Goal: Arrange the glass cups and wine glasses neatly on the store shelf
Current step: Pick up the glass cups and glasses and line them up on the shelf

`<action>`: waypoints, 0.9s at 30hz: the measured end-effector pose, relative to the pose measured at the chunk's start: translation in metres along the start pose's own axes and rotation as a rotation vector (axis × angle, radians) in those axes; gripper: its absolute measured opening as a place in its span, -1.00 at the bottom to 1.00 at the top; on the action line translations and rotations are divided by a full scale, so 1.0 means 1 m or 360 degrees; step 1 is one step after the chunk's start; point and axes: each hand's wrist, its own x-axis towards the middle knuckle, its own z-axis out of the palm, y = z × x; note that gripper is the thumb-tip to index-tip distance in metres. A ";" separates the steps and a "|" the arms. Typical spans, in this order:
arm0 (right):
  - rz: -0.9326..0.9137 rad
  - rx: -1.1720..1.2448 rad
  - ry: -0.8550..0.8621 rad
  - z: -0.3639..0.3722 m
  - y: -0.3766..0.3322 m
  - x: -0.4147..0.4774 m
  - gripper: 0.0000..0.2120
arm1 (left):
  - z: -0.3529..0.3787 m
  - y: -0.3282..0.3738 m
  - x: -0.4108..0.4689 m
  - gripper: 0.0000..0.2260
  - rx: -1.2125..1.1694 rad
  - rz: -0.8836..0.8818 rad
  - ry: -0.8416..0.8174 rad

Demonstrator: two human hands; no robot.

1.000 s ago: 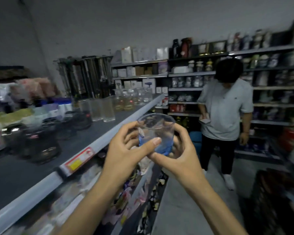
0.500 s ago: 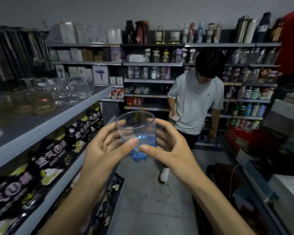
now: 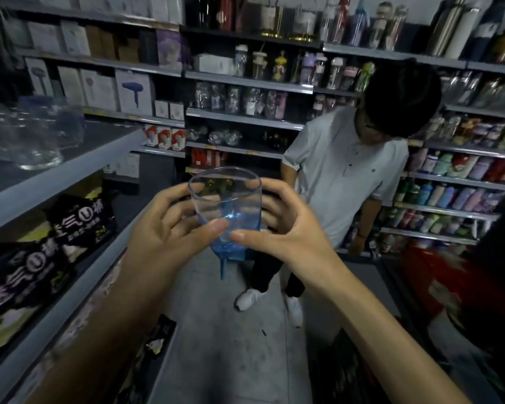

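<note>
Left grip (image 3: 169, 228): a bare hand curled round the left side of the wine glass (image 3: 225, 205), with the thumb on the near wall and the fingers showing through the bowl.
Right grip (image 3: 286, 225): curled round the right side of the same glass, its thumb tip just beside the left thumb tip.
Wine glass: clear with a blue tint, rim up and tipped a little away. A short blue stem (image 3: 222, 268) points down below the hands. It is held in mid-air over the aisle, apart from the shelf.
Floor (image 3: 231, 345): grey, beneath the glass.
Store shelf (image 3: 59, 173): on the left, with a pale front edge and a dark top.
Glassware (image 3: 27, 141): clear pieces standing on that shelf, too blurred to tell their kind.
Snack bags (image 3: 79, 217): black with white lettering, on the tier below.
Person (image 3: 341, 176): grey polo shirt, dark trousers and white shoes, standing in the aisle beyond the glass.
Back shelves (image 3: 245, 121): along the far wall, stocked with bottles, flasks and boxed goods.
</note>
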 end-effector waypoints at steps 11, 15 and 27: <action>0.0050 0.0212 -0.0340 -0.008 0.091 0.201 -0.36 | -0.036 -0.058 0.163 -0.48 0.0432 0.0038 0.0342; 0.0031 0.0361 -0.0583 0.000 0.118 0.280 -0.38 | -0.047 -0.060 0.213 -0.50 0.0739 0.0113 0.0573; -0.0230 0.0461 -0.1155 0.070 0.165 0.451 -0.34 | -0.076 -0.079 0.325 -0.42 0.0964 0.0030 0.1449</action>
